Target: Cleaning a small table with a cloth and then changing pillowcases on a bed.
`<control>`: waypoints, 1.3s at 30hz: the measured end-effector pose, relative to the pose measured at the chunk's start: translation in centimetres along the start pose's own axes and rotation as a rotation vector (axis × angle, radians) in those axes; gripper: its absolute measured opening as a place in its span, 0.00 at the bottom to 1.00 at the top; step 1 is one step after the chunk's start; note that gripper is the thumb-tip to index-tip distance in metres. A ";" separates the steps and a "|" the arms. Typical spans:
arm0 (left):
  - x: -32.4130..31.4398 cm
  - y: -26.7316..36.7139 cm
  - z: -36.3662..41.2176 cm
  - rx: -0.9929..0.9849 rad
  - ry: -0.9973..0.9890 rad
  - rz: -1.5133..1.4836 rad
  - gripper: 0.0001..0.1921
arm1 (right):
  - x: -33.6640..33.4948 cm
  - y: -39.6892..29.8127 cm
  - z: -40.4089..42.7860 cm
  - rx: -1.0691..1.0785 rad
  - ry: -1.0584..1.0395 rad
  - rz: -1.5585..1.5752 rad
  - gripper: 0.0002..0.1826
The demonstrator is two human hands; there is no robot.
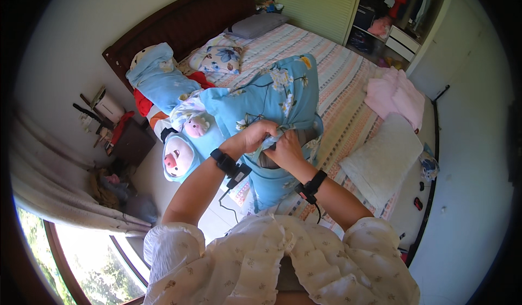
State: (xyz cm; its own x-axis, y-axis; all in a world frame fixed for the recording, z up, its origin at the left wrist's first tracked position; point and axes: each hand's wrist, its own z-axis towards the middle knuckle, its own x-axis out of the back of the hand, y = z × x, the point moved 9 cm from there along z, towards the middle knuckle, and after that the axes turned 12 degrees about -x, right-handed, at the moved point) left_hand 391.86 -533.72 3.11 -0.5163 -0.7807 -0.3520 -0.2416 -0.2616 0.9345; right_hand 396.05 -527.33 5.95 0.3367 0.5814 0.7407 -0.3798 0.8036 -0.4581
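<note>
A blue floral pillowcase (265, 97) lies over the near part of the bed, its mouth turned toward me. Through the opening shows a grey pillow or cushion (267, 162). At that opening my left hand (261, 135) pinches the edge of the blue cloth. Close beside it, my right hand (285, 150) has its fingers closed on the cloth at the same spot; its fingertips are partly hidden. A plush toy with a pink snout (178, 160) and a small pink plush (197, 126) lie left of the pillowcase. Both wrists wear black bands with cables.
Striped bedding (326, 76) covers the bed. A white floral pillow (218, 58), a grey pillow (257, 25) and a folded light blue blanket (163, 80) lie near the headboard (183, 15). On the right are a pale cushion (383, 158) and pink cloth (395, 95). A nightstand (134, 141) stands left.
</note>
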 end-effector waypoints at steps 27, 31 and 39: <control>-2.3 10.0 -4.3 -0.530 0.497 2.134 0.54 | -1.8 4.6 3.1 -0.321 -0.258 -0.081 0.09; -0.9 8.6 -4.2 -0.564 0.522 2.029 0.57 | -1.9 4.9 3.2 -0.342 -0.302 -0.099 0.09; 5.3 2.7 -0.2 -0.353 0.326 2.104 0.31 | -2.2 4.4 2.8 -0.304 -0.342 -0.068 0.08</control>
State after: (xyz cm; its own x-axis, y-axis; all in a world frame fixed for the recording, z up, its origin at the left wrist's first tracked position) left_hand 388.61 -538.68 3.78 0.3853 -0.0138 0.9227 0.4879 0.8518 -0.1910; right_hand 391.25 -525.46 3.69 0.0286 0.4918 0.8703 -0.0794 0.8690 -0.4884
